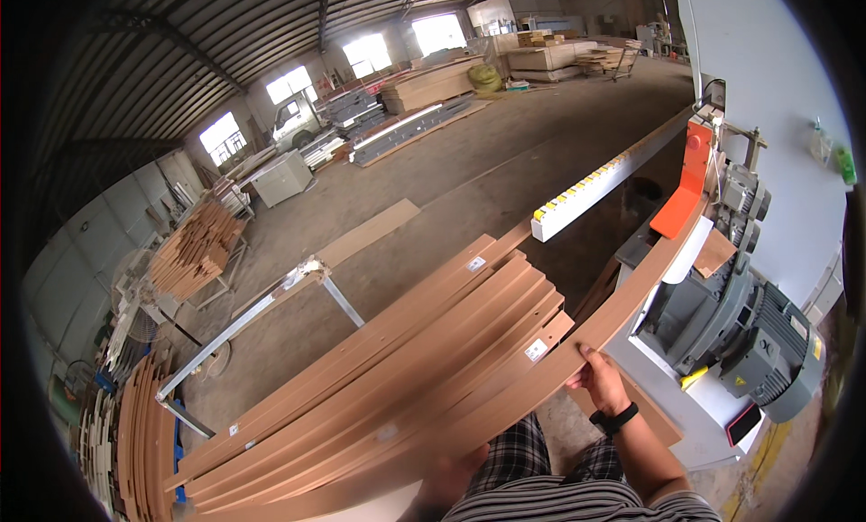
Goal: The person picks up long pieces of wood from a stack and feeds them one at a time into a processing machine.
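Long, flat, brown wooden board [532, 384] ran alongside stacked brown boards [406, 360]; right hand [597, 378] gripped its edge, thumb uppermost; left hand [451, 484] blurred, finger state unclear.

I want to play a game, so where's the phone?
In the head view, the phone sits at the lower right, on the white machine base below the big grey motor, to the right of the right hand.
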Demonstrator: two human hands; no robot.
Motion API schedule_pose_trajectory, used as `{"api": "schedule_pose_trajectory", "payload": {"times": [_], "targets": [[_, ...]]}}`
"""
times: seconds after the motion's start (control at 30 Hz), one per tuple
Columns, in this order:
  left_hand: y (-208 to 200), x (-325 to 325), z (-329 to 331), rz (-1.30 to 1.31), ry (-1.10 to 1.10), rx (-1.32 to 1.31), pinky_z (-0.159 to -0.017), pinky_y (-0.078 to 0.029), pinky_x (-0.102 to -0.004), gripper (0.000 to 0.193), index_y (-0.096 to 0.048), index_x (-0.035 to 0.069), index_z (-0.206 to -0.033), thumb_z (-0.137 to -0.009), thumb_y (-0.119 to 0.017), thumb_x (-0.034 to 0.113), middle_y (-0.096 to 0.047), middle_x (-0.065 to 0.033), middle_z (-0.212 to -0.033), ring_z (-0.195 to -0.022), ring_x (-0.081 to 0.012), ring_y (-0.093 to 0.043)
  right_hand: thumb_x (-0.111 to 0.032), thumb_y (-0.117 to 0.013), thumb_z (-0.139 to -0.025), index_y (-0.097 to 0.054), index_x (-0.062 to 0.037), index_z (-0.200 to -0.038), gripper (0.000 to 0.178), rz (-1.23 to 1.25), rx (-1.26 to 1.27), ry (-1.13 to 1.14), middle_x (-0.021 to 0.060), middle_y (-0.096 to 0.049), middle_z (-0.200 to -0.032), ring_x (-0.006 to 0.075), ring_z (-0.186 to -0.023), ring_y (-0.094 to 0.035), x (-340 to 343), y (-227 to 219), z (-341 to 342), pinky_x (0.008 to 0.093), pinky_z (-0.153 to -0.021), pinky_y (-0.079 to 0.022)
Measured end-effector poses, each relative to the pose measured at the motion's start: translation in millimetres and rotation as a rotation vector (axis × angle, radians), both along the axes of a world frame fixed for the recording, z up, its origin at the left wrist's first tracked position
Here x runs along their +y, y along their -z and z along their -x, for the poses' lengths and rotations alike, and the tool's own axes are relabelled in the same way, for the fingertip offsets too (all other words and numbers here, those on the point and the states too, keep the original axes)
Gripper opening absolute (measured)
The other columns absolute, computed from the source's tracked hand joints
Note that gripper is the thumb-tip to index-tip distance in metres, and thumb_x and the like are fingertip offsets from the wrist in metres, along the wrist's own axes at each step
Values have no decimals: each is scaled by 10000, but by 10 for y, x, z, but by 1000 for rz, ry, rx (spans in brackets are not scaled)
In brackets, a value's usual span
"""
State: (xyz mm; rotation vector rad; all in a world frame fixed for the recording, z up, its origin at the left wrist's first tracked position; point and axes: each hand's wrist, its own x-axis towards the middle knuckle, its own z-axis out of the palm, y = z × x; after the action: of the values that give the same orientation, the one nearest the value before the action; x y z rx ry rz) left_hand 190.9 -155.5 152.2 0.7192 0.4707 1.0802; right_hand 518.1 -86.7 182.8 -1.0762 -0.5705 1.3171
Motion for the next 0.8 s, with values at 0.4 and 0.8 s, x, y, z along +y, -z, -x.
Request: {"api": "schedule_pose_trajectory", "payload": {"times": [0.4, 0.8], "targets": [[724, -225, 1302, 973, 84, -1563, -996, -407, -476, 494, -425, 1, -1329, -911, -560, 227, -540, -174, -1256, -1174, -268, -502, -373, -525, -936, -508, -8, -1264, 492, -46, 10, 92, 93, -627, -1105, 156, -907, -626, 283, 12, -425, 263, -707, -529], [246, -344, 753, 86, -243, -138, -1076, -302, -473, 573, -385, 136, -1398, -953, -402, 498, -517, -103, -1331, -1232, -280, -475, -343, -547, -923, -604, -32, -1113, 369, -158, 61, 231, 41, -670, -897, 116, -748, -635, 300, 50, -656, 246, -622, -497]]}}
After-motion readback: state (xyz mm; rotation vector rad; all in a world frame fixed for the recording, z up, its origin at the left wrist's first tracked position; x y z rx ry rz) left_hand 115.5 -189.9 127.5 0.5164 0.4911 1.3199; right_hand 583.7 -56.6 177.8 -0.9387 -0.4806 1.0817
